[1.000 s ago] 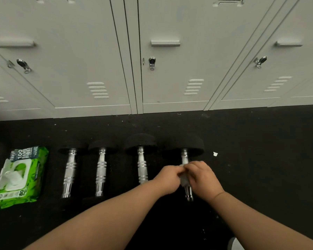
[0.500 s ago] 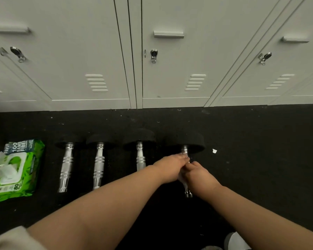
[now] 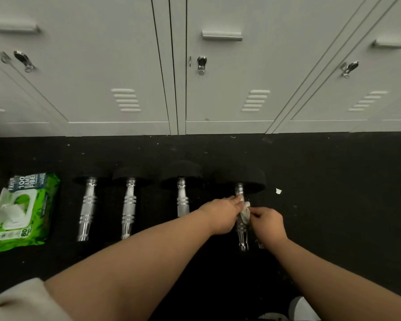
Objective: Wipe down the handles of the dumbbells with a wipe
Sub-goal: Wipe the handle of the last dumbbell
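Note:
Several dumbbells with chrome handles and black heads lie side by side on the dark floor. The rightmost dumbbell (image 3: 240, 189) has a small white wipe (image 3: 245, 212) pressed to the middle of its handle. My left hand (image 3: 222, 214) reaches in from the left with its fingertips on the handle and the wipe. My right hand (image 3: 267, 222) pinches the wipe from the right side. The lower end of that handle shows below both hands. The other handles (image 3: 182, 200) (image 3: 129, 205) (image 3: 88, 205) lie untouched to the left.
A green pack of wipes (image 3: 21, 212) lies on the floor at the far left, its lid open. White lockers (image 3: 218, 89) line the wall behind the dumbbells. A small white scrap (image 3: 278, 191) lies to the right. A shoe tip (image 3: 301, 306) shows at the bottom.
My hands have shifted apart a little on the rightmost handle, and the white wipe now shows between them. The view has tilted slightly downward.

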The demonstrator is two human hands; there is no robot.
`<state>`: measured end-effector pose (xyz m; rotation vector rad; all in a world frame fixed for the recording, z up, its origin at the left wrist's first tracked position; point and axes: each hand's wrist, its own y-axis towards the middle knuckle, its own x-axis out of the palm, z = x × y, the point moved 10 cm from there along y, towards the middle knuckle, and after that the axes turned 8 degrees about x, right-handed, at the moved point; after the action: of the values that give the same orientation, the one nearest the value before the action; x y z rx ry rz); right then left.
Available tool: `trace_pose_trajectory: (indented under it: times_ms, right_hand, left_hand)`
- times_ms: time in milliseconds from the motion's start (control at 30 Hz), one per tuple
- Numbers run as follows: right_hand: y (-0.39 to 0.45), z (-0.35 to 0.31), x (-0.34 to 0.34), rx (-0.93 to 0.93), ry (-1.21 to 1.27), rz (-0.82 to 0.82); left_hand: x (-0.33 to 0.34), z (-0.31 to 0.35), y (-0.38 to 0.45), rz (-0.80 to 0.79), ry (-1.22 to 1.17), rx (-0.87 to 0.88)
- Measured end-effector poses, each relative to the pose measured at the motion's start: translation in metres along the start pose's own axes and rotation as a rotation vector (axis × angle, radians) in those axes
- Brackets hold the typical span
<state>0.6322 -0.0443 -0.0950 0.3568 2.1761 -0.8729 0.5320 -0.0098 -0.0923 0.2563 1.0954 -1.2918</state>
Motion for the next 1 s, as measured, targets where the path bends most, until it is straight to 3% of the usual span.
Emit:
trace_pose_trajectory:
  times_ms: [67,167,267,400,533,667,867,1000]
  right_hand:
    - [-0.001,0.003,0.008,0.085,-0.049,-0.109]
    - [-0.010,0.003,0.023,0.138,-0.403,-0.310]
    - [-0.019,0.004,0.031,0.214,-0.465,-0.415]
    - [-0.018,0.023,0.050,0.488,0.212,-0.519]
    - [-0.032,0.020,0.084,0.645,0.690,-0.825]
    - [-0.026,0.026,0.082,0.664,0.687,-0.773]
    - [-0.020,0.021,0.052,0.526,0.160,-0.664]
    - [-0.024,0.019,0.050,0.539,0.229,-0.707]
  left_hand:
    - [0.000,-0.001,0.003,0.004,0.032,0.007]
    - [0.003,-0.004,0.009,0.011,0.040,-0.013]
    - [0.007,-0.004,0.013,0.000,0.042,-0.039]
    - [0.013,-0.003,0.016,-0.021,0.079,-0.073]
    - [0.007,0.002,0.018,-0.046,0.151,-0.102]
    - [0.003,0.010,0.021,-0.076,0.226,-0.115]
    - [0.001,0.010,0.021,-0.045,0.272,-0.102]
    - [0.004,0.008,0.019,-0.028,0.274,-0.081]
